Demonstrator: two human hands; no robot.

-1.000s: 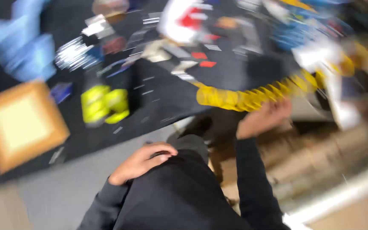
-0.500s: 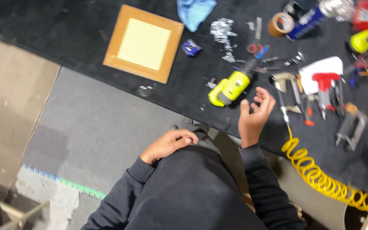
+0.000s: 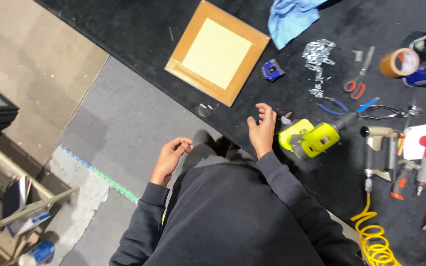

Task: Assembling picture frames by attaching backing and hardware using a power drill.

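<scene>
My right hand point(image 3: 262, 129) hovers over the black table point(image 3: 139, 34) with fingers apart and empty, just left of a yellow cordless drill point(image 3: 315, 136). My left hand point(image 3: 171, 154) hangs below the table's edge over the grey floor, fingers loosely curled and holding nothing. A square wooden frame with a pale yellow centre point(image 3: 217, 51) lies on the table beyond my right hand. A small blue tape measure point(image 3: 272, 70) sits beside the frame.
On the table lie a blue cloth point(image 3: 288, 17), a pile of metal staples point(image 3: 317, 53), red-handled scissors point(image 3: 357, 80), blue pliers point(image 3: 335, 104), a brown tape roll point(image 3: 398, 62), a nail gun point(image 3: 376, 152) and a yellow coiled air hose point(image 3: 375, 238). A metal rack point(image 3: 6, 187) stands at the left.
The view swung left along the table, so the frame and drill shifted in view. My right hand moved from right of the drill to its left. My left hand lifted off my lap.
</scene>
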